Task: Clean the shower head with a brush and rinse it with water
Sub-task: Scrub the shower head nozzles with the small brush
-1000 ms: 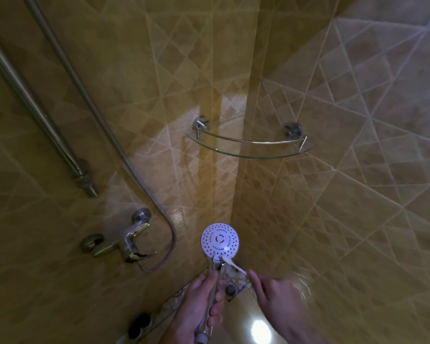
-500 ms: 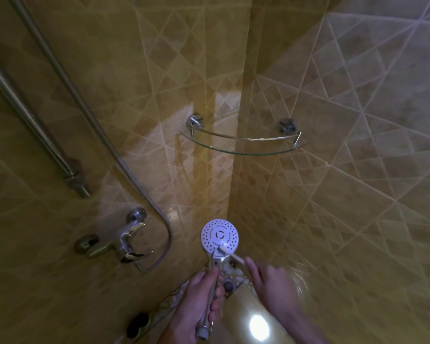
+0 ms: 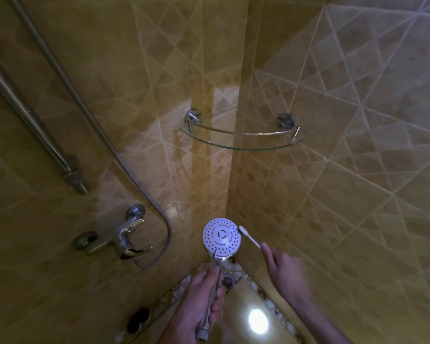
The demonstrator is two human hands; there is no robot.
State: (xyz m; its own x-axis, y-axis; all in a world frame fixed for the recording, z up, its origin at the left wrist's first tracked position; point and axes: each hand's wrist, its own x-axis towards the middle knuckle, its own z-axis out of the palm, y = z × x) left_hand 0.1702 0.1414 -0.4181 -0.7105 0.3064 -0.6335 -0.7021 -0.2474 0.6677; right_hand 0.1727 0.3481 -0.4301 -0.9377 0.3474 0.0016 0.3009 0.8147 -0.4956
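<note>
At the lower centre of the head view, the left hand (image 3: pixel 201 302) grips the chrome handle of the shower head (image 3: pixel 221 237), fingers curled round the handle, thumb lying along it. Face of the shower head is round, white, dotted with nozzle holes, and turned up toward the camera. The handle runs down from it toward 6 o'clock.

Right hand (image 3: pixel 284 268) sits at about 4 o'clock from the shower head face, apart from it. Its fingers pinch the pale handle of the brush (image 3: pixel 249 236), a toothbrush-like tool. The brush slants toward 10 o'clock; its bristle end lies at the 2 o'clock edge of the face, touching or just beside the rim; which of the two cannot be told.

Hose (image 3: pixel 102 135) runs down the tiled wall from 11 o'clock and loops under to the faucet (image 3: pixel 114 240), which is at 9 o'clock from the shower head, well apart. Metal rail (image 3: pixel 32 125) stands at 10 o'clock. Glass corner shelf (image 3: pixel 241 146) is mounted at 12 o'clock, above the shower head. Floor drain (image 3: pixel 228 281) shows between the two hands.
</note>
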